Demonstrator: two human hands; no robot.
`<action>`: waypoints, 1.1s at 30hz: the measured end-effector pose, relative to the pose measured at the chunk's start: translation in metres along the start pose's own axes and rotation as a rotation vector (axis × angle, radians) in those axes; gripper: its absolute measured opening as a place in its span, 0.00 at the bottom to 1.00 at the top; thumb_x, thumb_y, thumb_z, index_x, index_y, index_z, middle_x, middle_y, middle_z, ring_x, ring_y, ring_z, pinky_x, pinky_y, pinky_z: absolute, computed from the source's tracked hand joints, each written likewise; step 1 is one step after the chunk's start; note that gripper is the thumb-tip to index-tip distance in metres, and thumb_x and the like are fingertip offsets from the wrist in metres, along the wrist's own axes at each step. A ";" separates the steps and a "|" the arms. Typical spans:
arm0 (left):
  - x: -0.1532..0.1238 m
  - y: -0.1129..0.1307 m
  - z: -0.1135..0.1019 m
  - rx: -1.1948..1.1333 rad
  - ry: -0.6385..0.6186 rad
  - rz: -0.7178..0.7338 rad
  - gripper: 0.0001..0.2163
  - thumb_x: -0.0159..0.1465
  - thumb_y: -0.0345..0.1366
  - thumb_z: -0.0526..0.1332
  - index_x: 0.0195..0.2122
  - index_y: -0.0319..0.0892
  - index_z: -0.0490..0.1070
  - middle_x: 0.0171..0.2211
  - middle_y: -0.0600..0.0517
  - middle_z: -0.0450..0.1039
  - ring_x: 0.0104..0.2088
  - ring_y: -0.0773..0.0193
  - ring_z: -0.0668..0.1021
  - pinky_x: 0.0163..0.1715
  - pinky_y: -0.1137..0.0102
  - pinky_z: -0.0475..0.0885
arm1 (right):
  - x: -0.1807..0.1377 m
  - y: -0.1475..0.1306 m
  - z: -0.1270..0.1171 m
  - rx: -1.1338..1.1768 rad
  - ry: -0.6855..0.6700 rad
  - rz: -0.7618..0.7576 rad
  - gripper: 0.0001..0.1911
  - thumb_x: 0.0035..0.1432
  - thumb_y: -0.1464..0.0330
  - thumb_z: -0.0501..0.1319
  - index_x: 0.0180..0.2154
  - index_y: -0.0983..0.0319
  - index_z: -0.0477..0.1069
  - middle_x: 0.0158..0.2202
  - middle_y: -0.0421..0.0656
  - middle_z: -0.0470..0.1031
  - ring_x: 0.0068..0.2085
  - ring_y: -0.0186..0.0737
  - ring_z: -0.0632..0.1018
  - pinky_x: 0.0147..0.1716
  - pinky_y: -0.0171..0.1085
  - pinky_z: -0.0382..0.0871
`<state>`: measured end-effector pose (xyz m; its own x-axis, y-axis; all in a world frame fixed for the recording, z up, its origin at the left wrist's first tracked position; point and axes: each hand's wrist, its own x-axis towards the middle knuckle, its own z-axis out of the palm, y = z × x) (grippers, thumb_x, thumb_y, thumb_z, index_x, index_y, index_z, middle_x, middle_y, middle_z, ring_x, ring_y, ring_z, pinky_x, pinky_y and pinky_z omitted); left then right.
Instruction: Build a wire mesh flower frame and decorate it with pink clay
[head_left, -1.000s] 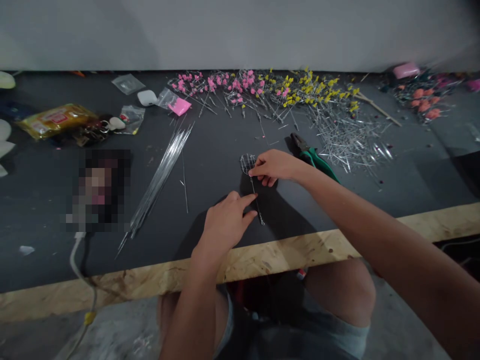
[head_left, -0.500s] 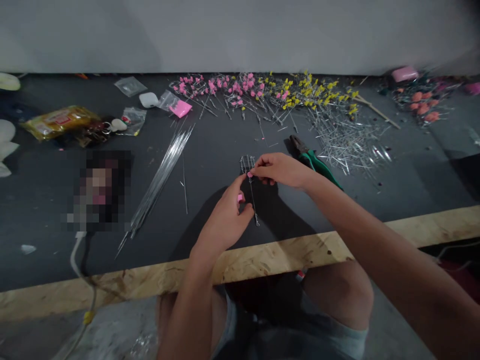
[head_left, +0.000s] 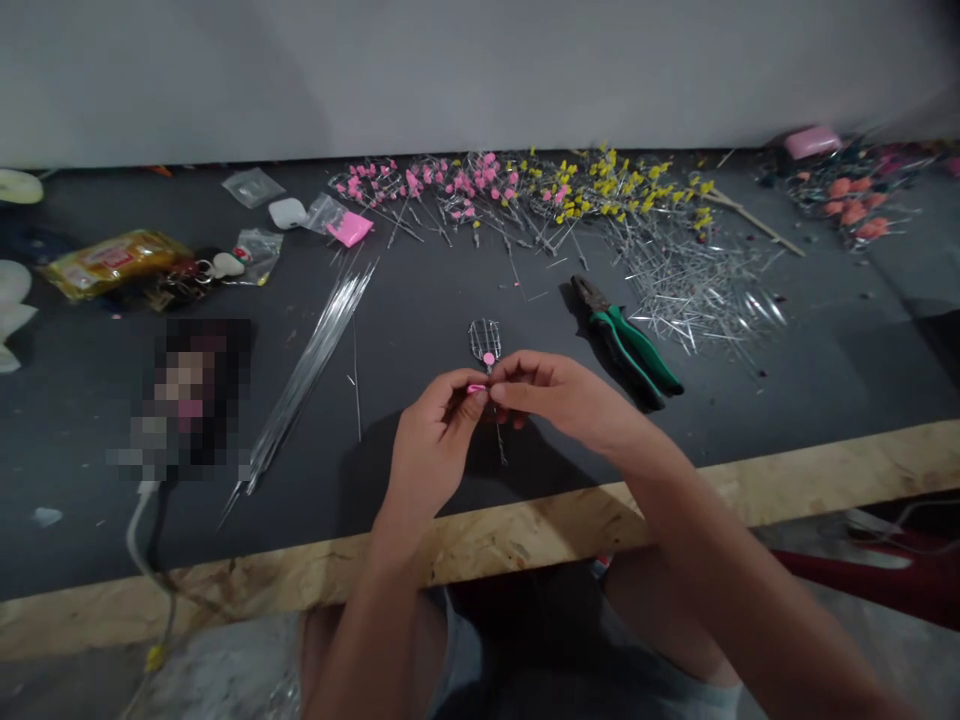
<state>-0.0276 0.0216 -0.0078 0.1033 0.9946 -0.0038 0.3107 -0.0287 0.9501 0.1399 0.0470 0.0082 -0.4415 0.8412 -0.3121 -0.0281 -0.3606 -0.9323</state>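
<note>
Between thumb and fingers, my left hand (head_left: 435,435) pinches a small pink piece of clay (head_left: 475,388). The fingertips of my right hand (head_left: 566,395) are pressed together at the right end of that same piece, meeting the left fingertips. Just beyond both hands lies a small wire frame (head_left: 484,335) shaped like a little cage, with a flat pink dot (head_left: 489,358) at its base. Its thin twisted stem (head_left: 501,445) runs toward me beneath my hands, partly hidden by the fingers.
Green-handled pliers (head_left: 630,345) lie right of my hands. Straight wires (head_left: 304,375) form a bundle at left. Along the wall are wire pieces with pink tips (head_left: 457,185) and yellow tips (head_left: 622,185), beside a pile of bare wires (head_left: 697,280). A pink packet (head_left: 349,228) sits back left.
My right hand has drawn back from the pink dot toward me and met my left hand. The pink piece is now pinched between the fingertips. The view has shifted slightly.
</note>
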 end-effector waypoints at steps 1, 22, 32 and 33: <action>0.000 0.001 0.000 0.035 0.011 0.041 0.08 0.65 0.40 0.59 0.41 0.46 0.74 0.41 0.51 0.75 0.40 0.65 0.77 0.40 0.71 0.73 | 0.000 0.001 0.000 0.034 0.004 0.009 0.06 0.56 0.66 0.62 0.35 0.61 0.71 0.29 0.38 0.73 0.31 0.31 0.74 0.29 0.32 0.66; 0.004 0.022 -0.001 0.273 0.013 0.193 0.05 0.63 0.35 0.61 0.40 0.46 0.75 0.40 0.53 0.77 0.40 0.66 0.78 0.42 0.71 0.74 | -0.006 -0.004 -0.009 0.101 0.100 -0.025 0.08 0.51 0.64 0.66 0.34 0.61 0.73 0.29 0.37 0.73 0.28 0.29 0.72 0.30 0.32 0.67; 0.026 0.045 0.001 0.422 -0.238 0.210 0.08 0.62 0.31 0.59 0.41 0.47 0.74 0.44 0.54 0.76 0.42 0.65 0.77 0.39 0.72 0.72 | -0.011 0.005 -0.020 0.110 0.150 0.018 0.08 0.52 0.63 0.66 0.31 0.61 0.74 0.29 0.38 0.73 0.29 0.30 0.72 0.30 0.32 0.68; 0.027 0.045 0.002 0.424 -0.248 0.204 0.08 0.61 0.32 0.60 0.40 0.47 0.74 0.43 0.54 0.76 0.42 0.65 0.77 0.39 0.72 0.72 | -0.011 0.005 -0.021 0.106 0.155 0.020 0.08 0.52 0.63 0.66 0.31 0.61 0.74 0.29 0.38 0.73 0.29 0.30 0.73 0.30 0.32 0.68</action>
<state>-0.0088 0.0473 0.0342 0.4063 0.9126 0.0457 0.6103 -0.3083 0.7297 0.1630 0.0443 0.0028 -0.2995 0.8826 -0.3622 -0.1184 -0.4111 -0.9039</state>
